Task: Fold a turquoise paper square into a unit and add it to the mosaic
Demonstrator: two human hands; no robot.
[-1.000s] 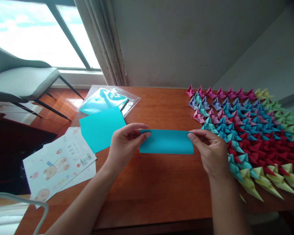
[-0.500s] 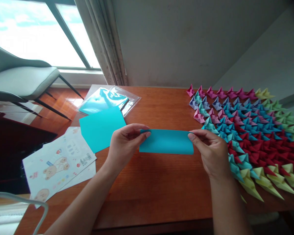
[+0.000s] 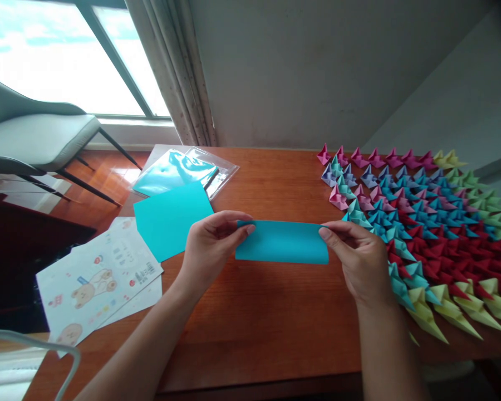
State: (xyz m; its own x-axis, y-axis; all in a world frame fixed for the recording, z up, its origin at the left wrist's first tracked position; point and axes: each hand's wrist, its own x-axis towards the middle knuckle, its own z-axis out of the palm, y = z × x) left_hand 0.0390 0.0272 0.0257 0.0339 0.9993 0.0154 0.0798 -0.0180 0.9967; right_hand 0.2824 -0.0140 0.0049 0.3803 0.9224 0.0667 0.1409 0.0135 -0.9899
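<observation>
A blue sheet of paper (image 3: 283,245), folded over into a wide strip, spans the space between my hands above the wooden table (image 3: 263,323). My left hand (image 3: 217,239) pinches its upper left corner between thumb and fingers. At the upper right corner, my right hand (image 3: 353,250) grips it the same way. The paper's long upper edge runs nearly level, and its lower edge curves slightly. A flat blue sheet (image 3: 171,223) lies just beyond my left hand. Rows of folded paper boats (image 3: 442,223) in several colours stand close to my right hand.
Clear plastic packets of blue paper (image 3: 175,172) lie at the table's far left. White printed sheets with bears (image 3: 100,284) overlap the left edge. A grey chair (image 3: 37,133) stands beyond, near the window (image 3: 67,61) and curtain (image 3: 171,67). A white cable (image 3: 73,356) loops at lower left.
Hardly anything differs. The whole view has shifted very slightly, and both hands keep the same pinch on the folded blue paper.
</observation>
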